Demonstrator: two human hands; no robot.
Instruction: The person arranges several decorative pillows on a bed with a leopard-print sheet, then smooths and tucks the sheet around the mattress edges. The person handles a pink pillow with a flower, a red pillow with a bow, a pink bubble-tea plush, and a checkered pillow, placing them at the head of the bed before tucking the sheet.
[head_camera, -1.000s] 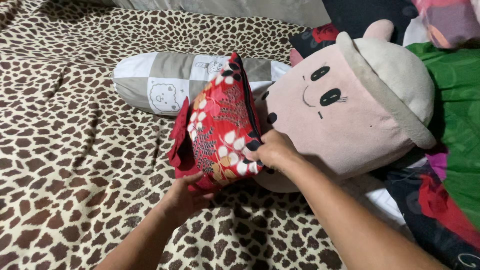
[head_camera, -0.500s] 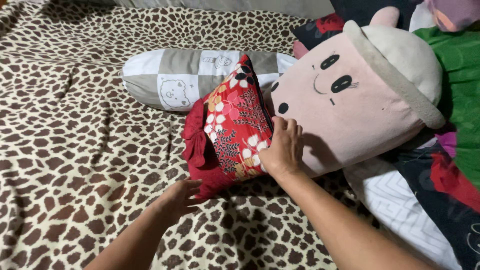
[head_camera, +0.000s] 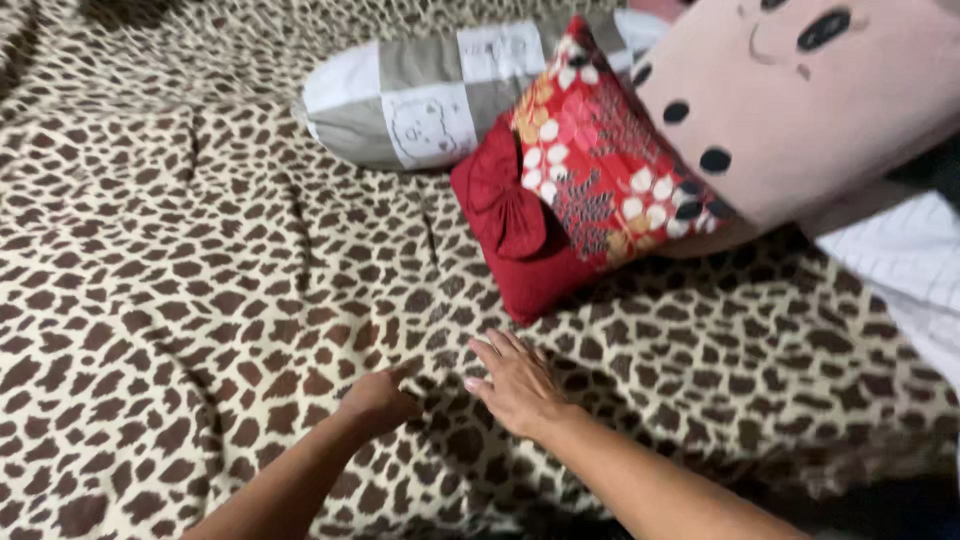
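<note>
A small red floral cushion (head_camera: 585, 185) with a red bow leans against a large pink plush toy (head_camera: 800, 110) with a drawn face. Both my hands rest on the leopard-print blanket (head_camera: 180, 260) in front of it, apart from the cushion. My left hand (head_camera: 380, 398) is loosely curled with the index finger touching the blanket. Beside it lies my right hand (head_camera: 515, 380), flat with fingers spread, holding nothing.
A grey and white patchwork bolster pillow (head_camera: 430, 90) lies behind the cushion. A white checked cloth (head_camera: 905, 265) sits at the right under the plush toy. The blanket is wrinkled around the left side.
Both hands let go of the red cushion and drew back toward me onto the blanket. The cushion now stands propped against the plush toy; the view has moved closer and lower.
</note>
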